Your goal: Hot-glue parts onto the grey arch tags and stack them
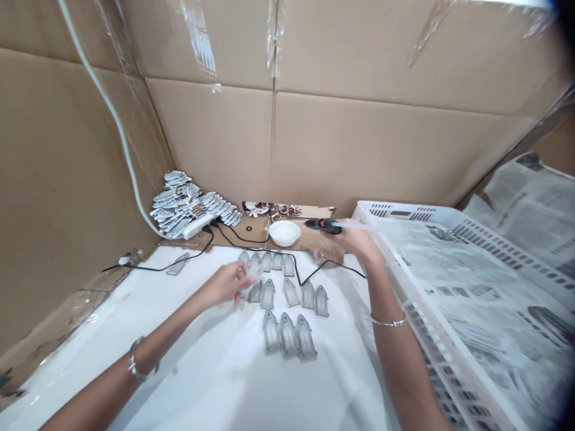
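My right hand [353, 237] is closed around a black glue gun [324, 225], its nozzle pointing left and a pale glue stick [354, 226] jutting out behind. My left hand [228, 282] hovers over the left end of the rows, fingers curled and slightly blurred. A small see-through piece seems to be at its fingertips, too unclear to name. Several grey lantern-shaped frames [288, 335] lie in rows on the white table top [215, 371]. One more grey frame [178, 264] lies apart at the left.
At the back stand a white bowl [284, 233], a power strip [199, 225] with black cables [246, 240], and a heap of white-edged flat pieces [177, 203]. A white plastic crate [415, 211] lined with newspaper [471, 281] flanks the right side. Cardboard walls [323, 149] enclose the table.
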A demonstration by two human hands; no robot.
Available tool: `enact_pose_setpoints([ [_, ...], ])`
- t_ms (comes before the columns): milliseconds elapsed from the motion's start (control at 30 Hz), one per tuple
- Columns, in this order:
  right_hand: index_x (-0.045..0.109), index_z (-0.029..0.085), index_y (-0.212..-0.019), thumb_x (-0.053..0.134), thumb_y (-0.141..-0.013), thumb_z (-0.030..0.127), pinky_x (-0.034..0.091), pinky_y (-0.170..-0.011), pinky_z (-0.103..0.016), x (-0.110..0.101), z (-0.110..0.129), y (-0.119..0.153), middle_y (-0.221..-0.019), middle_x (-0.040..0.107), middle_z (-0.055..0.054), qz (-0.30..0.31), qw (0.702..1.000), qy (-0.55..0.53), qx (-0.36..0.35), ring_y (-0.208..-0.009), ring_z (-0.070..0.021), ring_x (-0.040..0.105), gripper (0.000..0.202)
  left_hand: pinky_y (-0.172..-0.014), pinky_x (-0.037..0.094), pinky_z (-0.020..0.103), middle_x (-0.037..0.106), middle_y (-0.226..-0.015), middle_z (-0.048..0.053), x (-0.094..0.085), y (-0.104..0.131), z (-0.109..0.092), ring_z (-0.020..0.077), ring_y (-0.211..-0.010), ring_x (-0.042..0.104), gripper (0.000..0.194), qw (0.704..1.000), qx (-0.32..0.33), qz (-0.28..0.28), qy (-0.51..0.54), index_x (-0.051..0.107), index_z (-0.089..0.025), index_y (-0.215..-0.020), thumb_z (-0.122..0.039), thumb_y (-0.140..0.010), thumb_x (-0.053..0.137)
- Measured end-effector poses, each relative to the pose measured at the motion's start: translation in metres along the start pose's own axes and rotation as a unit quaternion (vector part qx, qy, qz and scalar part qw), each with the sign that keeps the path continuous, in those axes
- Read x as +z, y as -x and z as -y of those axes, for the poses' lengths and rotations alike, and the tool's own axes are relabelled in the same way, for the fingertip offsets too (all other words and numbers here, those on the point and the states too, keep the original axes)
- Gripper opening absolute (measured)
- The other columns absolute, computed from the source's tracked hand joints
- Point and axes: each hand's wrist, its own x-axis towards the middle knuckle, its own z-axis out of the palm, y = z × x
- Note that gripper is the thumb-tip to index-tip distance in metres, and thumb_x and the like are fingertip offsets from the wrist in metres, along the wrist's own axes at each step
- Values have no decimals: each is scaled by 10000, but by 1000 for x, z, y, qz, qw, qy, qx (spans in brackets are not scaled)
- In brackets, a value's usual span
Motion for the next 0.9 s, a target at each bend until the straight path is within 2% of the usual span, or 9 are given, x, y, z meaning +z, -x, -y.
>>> enact_pose_setpoints([
  [67, 723, 220, -828, 557, -878, 459, 328, -565, -259, -2, 16, 4, -798, 736, -58, -48, 996, -59, -45, -707, -204, 627, 296, -427, 408, 231, 706, -687, 6, -11, -22, -26, 177, -474, 653, 452, 989, 37, -40, 134, 472, -205, -875, -551, -723, 720],
  [133, 699, 216, -819, 552, -886, 414, 329, -582, -256, -5, 30, 10, -802, 719, -50, -105, 984, -102, -99, -721, -195, 611, 255, -458, 481, 234, 744, -789, 42, -17, -38, -58, 184, -547, 699, 500, 965, 100, -80, 229, 512, -181, -983, -508, -704, 768],
  [233, 641, 203, -755, 555, -867, 308, 332, -608, -256, -7, 42, 18, -768, 676, -39, -174, 963, -125, -161, -719, -175, 569, 176, -510, 551, 239, 759, -835, 54, -18, -47, -97, 186, -604, 729, 520, 934, 164, -114, 296, 536, -160, -1087, -420, -713, 786],
  [300, 607, 203, -716, 555, -839, 250, 324, -610, -260, -7, 43, 20, -734, 645, -29, -193, 956, -117, -185, -707, -169, 541, 142, -534, 575, 240, 765, -850, 62, -14, -47, -111, 188, -630, 741, 506, 924, 186, -120, 311, 542, -151, -1126, -378, -737, 773],
  [433, 609, 206, -748, 544, -814, 209, 326, -616, -272, -5, 40, 19, -722, 628, -23, -208, 949, -109, -209, -701, -173, 517, 92, -550, 598, 245, 775, -913, 85, -6, -47, -117, 195, -658, 753, 519, 913, 207, -130, 327, 525, -152, -1182, -329, -756, 763],
  [567, 618, 208, -790, 538, -835, 227, 351, -636, -277, -2, 40, 16, -727, 629, -22, -221, 943, -109, -222, -699, -175, 513, 93, -553, 607, 248, 777, -965, 108, -4, -49, -115, 189, -650, 752, 505, 915, 209, -114, 326, 521, -150, -1177, -329, -768, 757],
  [900, 596, 215, -734, 522, -853, 262, 332, -611, -278, -5, 45, 19, -732, 626, -49, -183, 968, -43, -169, -728, -189, 501, 148, -535, 588, 240, 772, -914, 98, 1, -53, -112, 208, -664, 755, 544, 918, 215, -100, 319, 531, -154, -1167, -403, -754, 782],
])
